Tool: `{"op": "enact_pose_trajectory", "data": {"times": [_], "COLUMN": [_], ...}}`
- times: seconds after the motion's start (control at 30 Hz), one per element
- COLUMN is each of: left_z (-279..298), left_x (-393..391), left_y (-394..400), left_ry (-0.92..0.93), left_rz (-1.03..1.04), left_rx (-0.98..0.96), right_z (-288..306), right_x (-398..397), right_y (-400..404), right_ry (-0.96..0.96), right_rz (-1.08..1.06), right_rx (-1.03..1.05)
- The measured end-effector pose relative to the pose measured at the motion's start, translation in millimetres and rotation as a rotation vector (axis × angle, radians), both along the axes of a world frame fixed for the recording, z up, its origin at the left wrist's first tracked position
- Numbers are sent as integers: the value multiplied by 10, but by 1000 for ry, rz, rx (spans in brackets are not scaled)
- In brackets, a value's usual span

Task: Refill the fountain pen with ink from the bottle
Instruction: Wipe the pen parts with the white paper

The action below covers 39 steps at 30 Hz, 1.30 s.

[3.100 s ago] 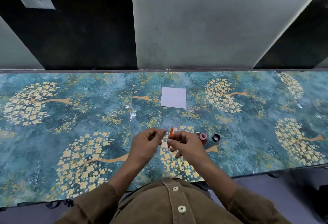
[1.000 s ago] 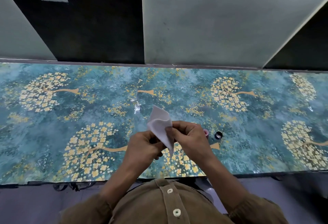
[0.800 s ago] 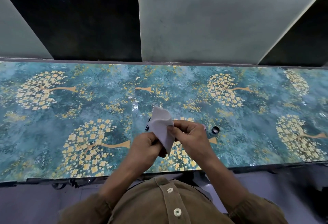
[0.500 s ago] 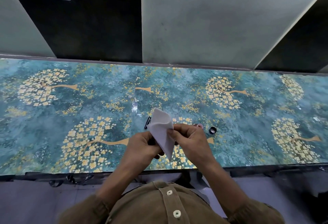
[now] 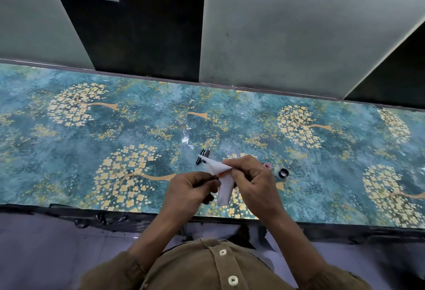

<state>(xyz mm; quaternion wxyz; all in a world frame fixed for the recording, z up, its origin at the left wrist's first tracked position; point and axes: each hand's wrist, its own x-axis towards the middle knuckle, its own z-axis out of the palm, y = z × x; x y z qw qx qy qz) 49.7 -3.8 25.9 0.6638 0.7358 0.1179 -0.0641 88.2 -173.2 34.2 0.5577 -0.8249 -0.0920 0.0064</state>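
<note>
Both hands meet just above the near edge of the surface (image 5: 69, 142), a long top covered in a teal sheet printed with golden flowering trees. The right hand (image 5: 253, 181) has its thumb and fingers curled around a folded white tissue (image 5: 224, 188), pinching it at the top so that one corner juts away from the person and a longer flap hangs down toward them. The left hand (image 5: 190, 192) sits just left of the tissue, its fingers curled inward with the tips pressed against the tissue's left side. A small orange-red sliver, part of the fountain pen (image 5: 222, 175), shows between the two hands at the tissue's edge; the rest of that part is wrapped in the tissue or hidden by the fingers, so which hand carries its weight cannot be told.

Just beyond the tissue, on the surface, lies a slim black pen piece (image 5: 200, 156), angled away from the person, with a thin reddish piece close beside it on its right. To the right of the tissue, past the right hand's knuckles, the pink rim of the ink bottle (image 5: 267, 165) peeks out, mostly hidden behind the hand. Further right of the tissue, a small black bottle cap (image 5: 283, 173) rests on the surface, standing apart from the bottle.

The person wears a brown buttoned shirt (image 5: 207, 266).
</note>
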Motion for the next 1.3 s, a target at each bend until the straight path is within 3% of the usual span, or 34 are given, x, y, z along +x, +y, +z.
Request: {"op": "enact_pose_trajectory", "data": {"times": [0.13,0.37,0.63,0.83,1.2,1.3], "left_z": [-10,-82,-41,-80,-137,-205], "left_x": [-5,24,50,33,38,67], "left_y": [5,8,53,92,241,275], "left_ry": [-46,-87,-69,-53,-29,22], "left_rz": [-50,-128,-40,-136,4,108], "left_rx": [47,115,78,134,138,161], "right_z": [76,-26,-14,-39,-41,-78], "right_x": [14,61,113,177,282,364], "right_y": [-21,-52,-18,64,258,263], "right_ry": [111,32,46,73,81,93], "right_rz": [63,101,116,117,203,121], "right_rx": [161,-19,-53,-55,-53,34]}}
